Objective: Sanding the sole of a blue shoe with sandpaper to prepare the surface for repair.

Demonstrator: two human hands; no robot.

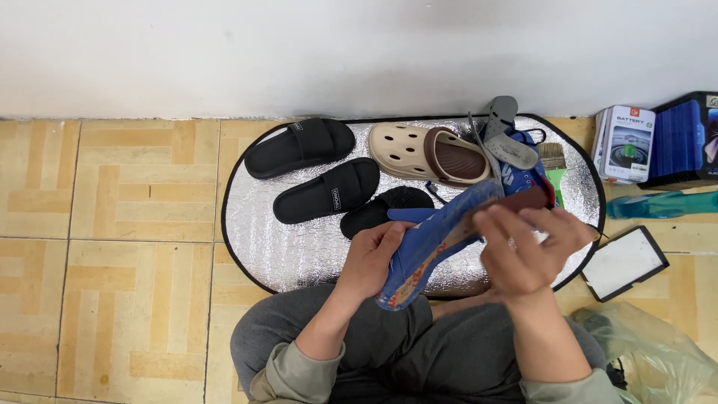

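I sit cross-legged on a tiled floor in front of a silver foil mat [299, 247]. My left hand [372, 258] grips the near end of a blue shoe [434, 236], held sole-up above my lap. At the shoe's far end, my right hand [523, 251] has its fingers curled over a dark red part. Two black slides [299, 146] [329, 191], a black shoe [385, 209] and a beige clog with brown lining [430, 153] lie on the mat.
A grey insole [505, 146] and another blue shoe [527, 176] lie at the mat's back right, beside a green-handled brush [555, 168]. Small boxes [627, 142] and a dark blue box [684, 138] stand by the wall. A black-framed white tray [624, 262] and a plastic bag [651, 352] lie right.
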